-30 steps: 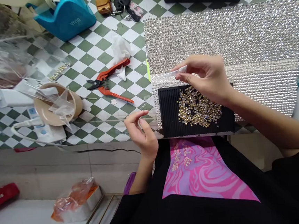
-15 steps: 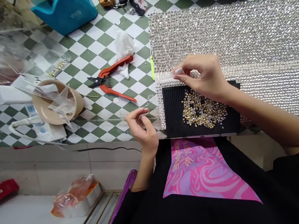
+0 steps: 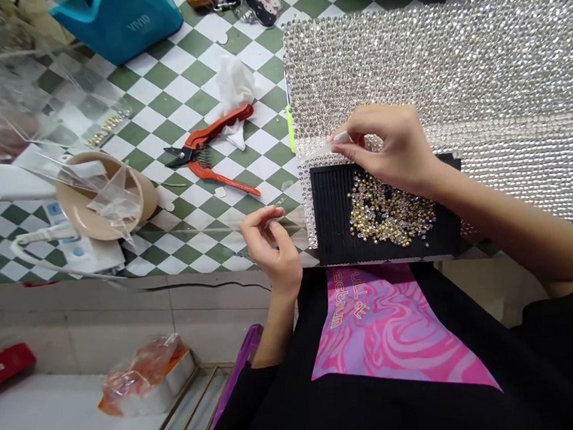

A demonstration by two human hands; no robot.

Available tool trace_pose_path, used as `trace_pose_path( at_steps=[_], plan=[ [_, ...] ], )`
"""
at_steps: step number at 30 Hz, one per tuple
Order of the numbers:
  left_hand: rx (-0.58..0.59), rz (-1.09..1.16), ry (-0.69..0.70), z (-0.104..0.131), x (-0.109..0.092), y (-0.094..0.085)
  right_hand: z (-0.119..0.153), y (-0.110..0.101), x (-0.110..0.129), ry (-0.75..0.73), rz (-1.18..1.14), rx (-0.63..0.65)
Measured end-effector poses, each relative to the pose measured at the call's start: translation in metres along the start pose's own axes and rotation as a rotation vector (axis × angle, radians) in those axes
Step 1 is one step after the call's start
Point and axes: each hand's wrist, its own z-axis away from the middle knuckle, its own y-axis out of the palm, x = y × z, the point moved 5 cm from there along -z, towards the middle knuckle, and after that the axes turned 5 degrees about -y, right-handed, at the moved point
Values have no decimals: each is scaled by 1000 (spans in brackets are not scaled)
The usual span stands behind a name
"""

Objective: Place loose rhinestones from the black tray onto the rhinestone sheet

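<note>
Just beyond the black tray (image 3: 331, 218) with loose stones (image 3: 389, 216), a thin white tool (image 3: 340, 138) is pinched in the right hand (image 3: 385, 141), best held lightly and steadily, while left of this tray the curled left hand (image 3: 272, 246) grips I cannot tell what, if anything.

Checkered table (image 3: 164, 105): rhinestone sheet (image 3: 433, 61), pliers (image 3: 195, 154)

The left hand (image 3: 272, 251), loosely curled with thumb and forefinger tips apart, is at the near edge of the surface (image 3: 187, 227), its wrist (image 3: 284, 294) outside that edge. The right hand (image 3: 391, 140), thumb and forefinger pinched, lies farther in, its forearm (image 3: 497, 216) slanting across the edge.
</note>
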Motion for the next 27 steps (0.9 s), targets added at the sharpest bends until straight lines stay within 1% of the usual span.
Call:
trace_pose_path(
  at_steps=[5,8,13,15,17,20,23,27],
  plan=[
    [12,31,-11,0,0,1,-1,0,-8,-10,-52,39],
    [9,32,-7,0,-1,1,0,-2,-6,-10,-73,8],
    [2,20,-1,-1,0,1,1,-6,-6,102,-93,-17],
    [5,27,-1,-1,0,1,0,-7,-8,99,-130,-24],
    [6,33,-1,-1,0,1,0,-7,-8,64,-143,-25],
    [7,26,-3,-1,1,1,2,-7,-5,33,-39,-21],
    [14,28,-15,-1,1,2,4,-8,-1,41,70,-19],
    [6,19,-19,-1,1,2,6,-9,-2,51,53,1]
  ],
)
